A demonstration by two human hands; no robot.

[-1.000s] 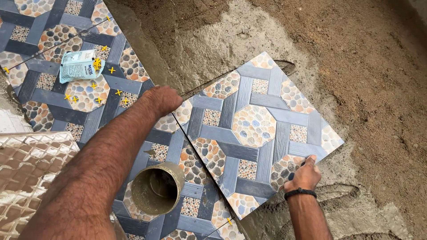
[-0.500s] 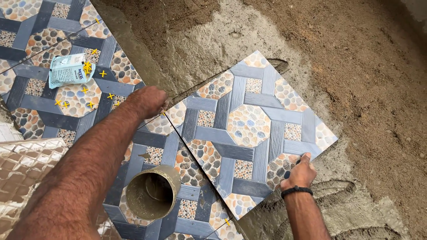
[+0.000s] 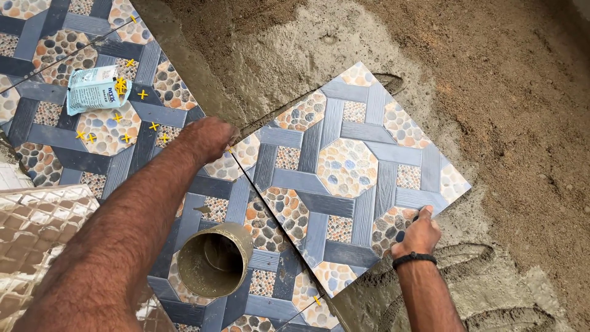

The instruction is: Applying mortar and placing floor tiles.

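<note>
Landmark: the loose square patterned tile [image 3: 350, 178], blue-grey bands with pebble-print octagons, lying flat on the wet grey mortar bed [image 3: 307, 55].
Hands in view: two, both the person's own.
Left hand [image 3: 212, 136]: at the loose tile's left corner, where it meets the laid tiles; fingers curled down onto the joint and pressing there, though whether they pinch anything I cannot tell.
Right hand [image 3: 421, 230]: at the loose tile's lower right edge; fingers and thumb grasping that edge, tips on the tile face.
Wristband: one black band [image 3: 415, 259] on the right wrist.
Laid tiles: the same pattern covers the floor [image 3: 55, 147] left of the loose tile; how many tiles cannot be counted, as the edges run out of view.
Joint: one thin dark line between the loose tile and the laid floor, running along the tile's lower left edge.
Pipe: one round mortar-smeared pipe opening [image 3: 212, 261], standing up through the laid floor just below left of the loose tile.
Spacers: about ten small yellow cross-shaped tile spacers [image 3: 117, 117], scattered on the laid floor well left of the loose tile; one more yellow piece [image 3: 316, 300] sits in the joint near the tile's bottom corner.
Package: one small flat pale blue and white plastic packet [image 3: 91, 90], rectangular, lying tilted beside the spacers, far left of the loose tile.
Bare ground: brown sandy earth [image 3: 522, 92] right of and above the loose tile.
</note>
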